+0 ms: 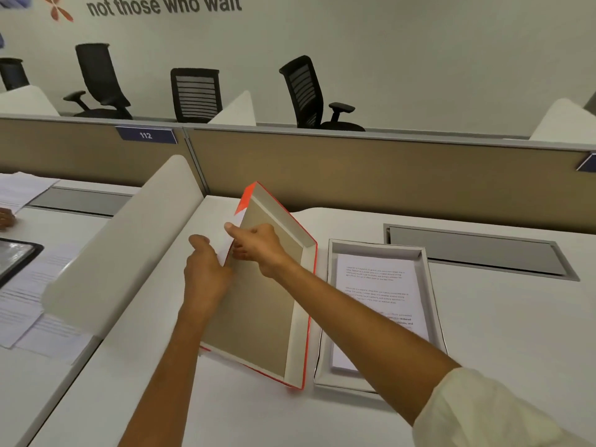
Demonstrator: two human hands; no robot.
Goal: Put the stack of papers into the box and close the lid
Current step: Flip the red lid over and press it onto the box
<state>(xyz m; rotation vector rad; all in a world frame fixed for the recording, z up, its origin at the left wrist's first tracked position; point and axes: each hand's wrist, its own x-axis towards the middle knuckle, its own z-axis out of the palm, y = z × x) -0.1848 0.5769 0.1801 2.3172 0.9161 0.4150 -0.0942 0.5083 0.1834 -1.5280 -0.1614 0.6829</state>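
A shallow grey-white box lies on the white desk, right of centre, with a stack of printed papers inside it. Just left of the box, the red-edged lid is tilted up on its right long side, its brown inside facing me. My left hand holds the lid's raised left edge from outside. My right hand grips the same edge near the top, thumb over the rim and fingers inside.
A curved white divider stands left of the lid. Loose printed sheets and a dark tray lie beyond it. A tan partition closes the back of the desk, and a grey cable hatch sits behind the box.
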